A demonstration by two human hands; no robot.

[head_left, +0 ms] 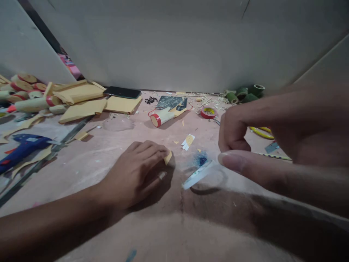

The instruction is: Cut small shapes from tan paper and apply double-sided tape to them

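My left hand (pixel 141 171) rests on the tabletop, its fingertips closed on a small yellow paper piece (pixel 168 158). Close to the camera, my right hand (pixel 253 145) is curled with the thumb against the bent fingers. From its thumb tip a pale, translucent strip (pixel 199 175) with faint markings slants down to the left; motion blurs it. Just behind the strip lies a dark blue smudge (pixel 201 159). Farther back is a small white piece with a yellow patch (pixel 188 142). Beyond that lies a pale tube with red-banded end (pixel 163 117), yellow paper attached.
A blue glue gun (pixel 23 148) lies at the left beside a metal bar (pixel 73 129). Yellow paper sheets (pixel 81 91), a phone (pixel 122 92) and several tubes (pixel 35 103) fill the back left. Red tape (pixel 208 112) and green tubes (pixel 242 94) sit back right.
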